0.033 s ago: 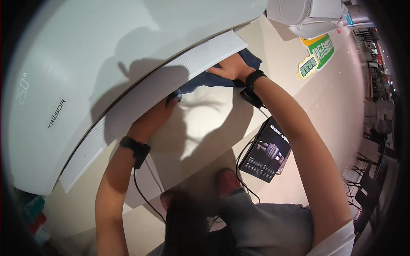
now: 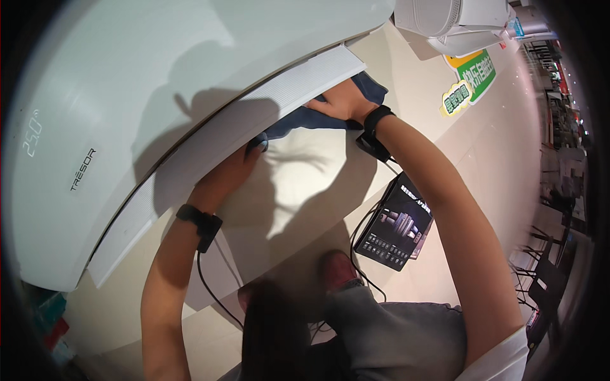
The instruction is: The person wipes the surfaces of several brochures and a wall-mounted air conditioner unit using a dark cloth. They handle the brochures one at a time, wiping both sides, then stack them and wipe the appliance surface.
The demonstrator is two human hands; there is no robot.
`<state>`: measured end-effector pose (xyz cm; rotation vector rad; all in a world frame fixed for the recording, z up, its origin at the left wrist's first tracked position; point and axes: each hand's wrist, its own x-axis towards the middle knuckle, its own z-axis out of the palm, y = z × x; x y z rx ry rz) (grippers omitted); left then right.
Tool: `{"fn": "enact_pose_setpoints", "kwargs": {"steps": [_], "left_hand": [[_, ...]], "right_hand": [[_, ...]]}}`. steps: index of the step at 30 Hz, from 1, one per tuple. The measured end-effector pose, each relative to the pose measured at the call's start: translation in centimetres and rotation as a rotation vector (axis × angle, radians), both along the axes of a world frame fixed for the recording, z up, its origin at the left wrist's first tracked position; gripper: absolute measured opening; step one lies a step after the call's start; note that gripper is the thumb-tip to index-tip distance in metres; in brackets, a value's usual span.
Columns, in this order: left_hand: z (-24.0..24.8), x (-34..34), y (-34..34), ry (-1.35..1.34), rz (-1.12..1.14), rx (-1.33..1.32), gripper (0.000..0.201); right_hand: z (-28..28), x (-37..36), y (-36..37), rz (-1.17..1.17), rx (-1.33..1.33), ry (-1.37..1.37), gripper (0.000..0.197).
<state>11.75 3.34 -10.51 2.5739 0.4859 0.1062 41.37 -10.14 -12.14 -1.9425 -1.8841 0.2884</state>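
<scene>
A dark blue cloth (image 2: 297, 121) lies bunched beneath the long ridged white flap (image 2: 219, 132) of a large white air conditioner (image 2: 121, 76). My right hand (image 2: 345, 101) grips the cloth near the flap's far right end, and a fold of fabric sticks out beyond the wrist. Part of its fingers is hidden under the flap. Against the cloth's left end, my left hand (image 2: 236, 170) is closed with the thumb showing at the edge. The flap covers its other fingers. Each wrist wears a black strap with a small box and a cable.
A black box with printed pictures (image 2: 395, 222) lies on the pale floor by my right forearm. Dark cables run past my legs. A white appliance (image 2: 438, 19) stands at the far right, beside a green and yellow sign (image 2: 473, 76). Dark chairs line the right side.
</scene>
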Motion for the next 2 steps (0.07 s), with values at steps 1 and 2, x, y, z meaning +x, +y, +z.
{"fn": "enact_pose_setpoints", "kwargs": {"steps": [1,2], "left_hand": [[-0.24,0.09,0.09,0.000,-0.016,-0.043,0.043],[-0.45,0.14,0.12,0.001,-0.032,-0.086,0.047]], "right_hand": [[-0.04,-0.75,-0.10,-0.029,0.025,-0.042,0.061],[0.25,-0.68,-0.41,-0.033,0.023,-0.047,0.061]]}}
